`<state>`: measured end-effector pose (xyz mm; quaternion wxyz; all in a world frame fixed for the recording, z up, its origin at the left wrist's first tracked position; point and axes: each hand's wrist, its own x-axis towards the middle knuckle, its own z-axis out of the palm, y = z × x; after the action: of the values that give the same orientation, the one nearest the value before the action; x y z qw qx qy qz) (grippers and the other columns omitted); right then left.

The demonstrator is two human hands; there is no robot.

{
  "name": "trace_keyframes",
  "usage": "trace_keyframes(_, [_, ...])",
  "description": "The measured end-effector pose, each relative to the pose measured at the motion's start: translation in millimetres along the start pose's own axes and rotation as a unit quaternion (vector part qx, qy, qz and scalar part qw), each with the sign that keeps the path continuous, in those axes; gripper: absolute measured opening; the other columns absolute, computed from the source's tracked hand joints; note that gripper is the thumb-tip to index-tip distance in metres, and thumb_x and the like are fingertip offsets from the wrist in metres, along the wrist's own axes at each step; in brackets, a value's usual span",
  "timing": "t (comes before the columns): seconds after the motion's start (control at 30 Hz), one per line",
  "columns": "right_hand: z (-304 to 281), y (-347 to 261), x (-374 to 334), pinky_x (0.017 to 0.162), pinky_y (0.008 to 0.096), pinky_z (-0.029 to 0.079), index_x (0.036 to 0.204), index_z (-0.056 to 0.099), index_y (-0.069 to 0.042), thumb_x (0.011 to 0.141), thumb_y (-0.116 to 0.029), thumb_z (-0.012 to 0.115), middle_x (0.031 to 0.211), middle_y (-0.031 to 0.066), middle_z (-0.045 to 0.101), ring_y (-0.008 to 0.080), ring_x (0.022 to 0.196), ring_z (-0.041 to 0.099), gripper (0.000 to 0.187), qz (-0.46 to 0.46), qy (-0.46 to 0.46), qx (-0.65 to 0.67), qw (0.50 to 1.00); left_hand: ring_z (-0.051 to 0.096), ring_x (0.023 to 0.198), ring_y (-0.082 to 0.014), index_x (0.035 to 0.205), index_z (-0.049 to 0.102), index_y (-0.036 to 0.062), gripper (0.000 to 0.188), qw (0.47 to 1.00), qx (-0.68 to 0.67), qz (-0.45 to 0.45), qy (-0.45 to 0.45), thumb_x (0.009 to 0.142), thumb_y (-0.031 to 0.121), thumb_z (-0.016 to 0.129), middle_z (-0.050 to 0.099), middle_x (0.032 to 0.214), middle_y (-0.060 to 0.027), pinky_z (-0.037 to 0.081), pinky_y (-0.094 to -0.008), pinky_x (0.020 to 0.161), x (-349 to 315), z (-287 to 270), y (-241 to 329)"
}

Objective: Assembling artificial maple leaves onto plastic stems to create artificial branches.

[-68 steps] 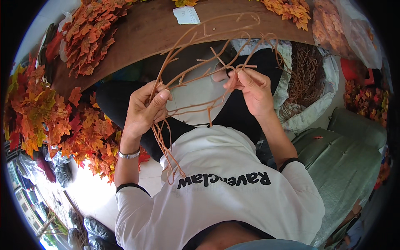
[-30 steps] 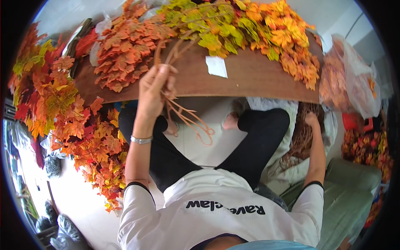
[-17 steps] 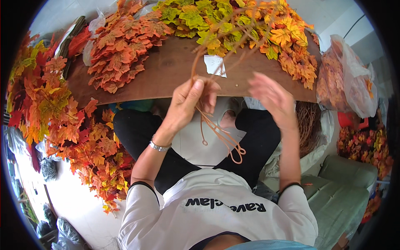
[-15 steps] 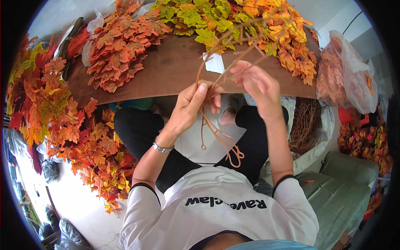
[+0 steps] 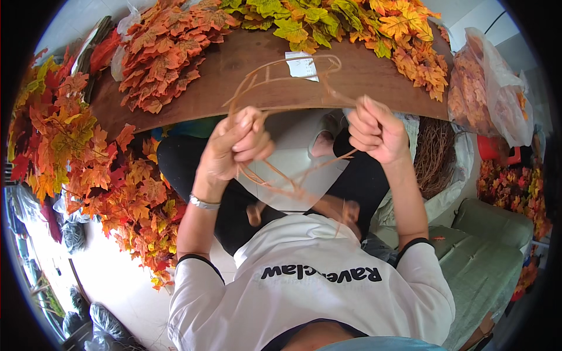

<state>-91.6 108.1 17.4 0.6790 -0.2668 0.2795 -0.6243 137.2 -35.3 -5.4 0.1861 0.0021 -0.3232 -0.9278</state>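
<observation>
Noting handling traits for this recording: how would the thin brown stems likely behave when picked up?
The brown stems probably bend yet hold shape, as they arc between the left hand and right hand. They look light, being thin, and may snag where they branch.

A hand could pass over the table's brown strip between the orange-red leaf pile and the orange-yellow leaves, but brown stems spanning left hand and right hand obstruct its near edge; a plastic bag blocks the right end.
</observation>
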Motion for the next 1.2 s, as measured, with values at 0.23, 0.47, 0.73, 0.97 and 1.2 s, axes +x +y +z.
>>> trace_keyframes(0.23, [-32, -65, -120, 0.035, 0.0203, 0.017, 0.059, 0.032, -0.014, 0.089, -0.016, 0.043, 0.048, -0.0064, 0.023, 0.0039, 0.038, 0.021, 0.032, -0.104, 0.253, -0.206, 0.940, 0.018, 0.038, -0.0014, 0.075, 0.046, 0.0018, 0.022, 0.931, 0.293, -0.009, 0.217, 0.088, 0.020, 0.046, 0.024, 0.048, 0.0078, 0.016, -0.0167, 0.036, -80, -31, 77])
trace_keyframes(0.47, [-27, -66, -119, 0.038, 0.0211, 0.017, 0.058, 0.030, -0.012, 0.092, -0.022, 0.038, 0.052, -0.0051, 0.025, 0.0040, 0.040, 0.020, 0.036, -0.120, 0.264, -0.148, 0.946, 0.028, 0.039, -0.0054, 0.089, 0.044, -0.0001, 0.029, 0.958, 0.223, -0.038, 0.179, 0.093, 0.027, 0.036, 0.036, 0.056, -0.0001, 0.026, -0.0173, 0.033, -62, -13, 62])
trace_keyframes(0.73, [12, 69, -36, 0.043, 0.0149, 0.030, 0.105, 0.053, 0.003, 0.075, -0.027, 0.066, 0.068, -0.0010, 0.049, 0.0020, 0.052, 0.040, 0.045, 0.023, 0.040, -0.114, 0.992, 0.051, 0.099, -0.0210, 0.104, 0.047, -0.0001, 0.040, 0.976, 0.207, 0.043, 0.049, 0.093, 0.036, 0.033, 0.053, 0.100, -0.0116, 0.038, -0.0342, 0.089, 2, 4, -10])
trace_keyframes(0.97, [23, 98, 24, 0.043, 0.0159, 0.025, 0.081, 0.058, -0.004, 0.077, -0.015, 0.066, 0.063, -0.0053, 0.046, -0.0004, 0.051, 0.035, 0.014, -0.149, 0.191, -0.236, 0.941, 0.044, 0.112, -0.0192, 0.116, 0.043, -0.0007, 0.046, 0.947, 0.321, 0.014, -0.025, 0.093, 0.037, 0.031, 0.048, 0.116, -0.0106, 0.030, -0.0310, 0.097, 27, 17, -31])
trace_keyframes(1.2, [22, 82, 26, 0.070, 0.0239, 0.043, 0.080, 0.053, 0.001, 0.083, -0.018, 0.059, 0.083, 0.0047, 0.053, 0.0099, 0.078, 0.052, 0.020, -0.113, 0.090, -0.261, 0.954, 0.035, 0.119, -0.0191, 0.125, 0.039, 0.0037, 0.051, 0.926, 0.372, 0.056, -0.042, 0.092, 0.042, 0.029, 0.035, 0.132, -0.0086, 0.027, -0.0315, 0.100, 30, 11, -27])
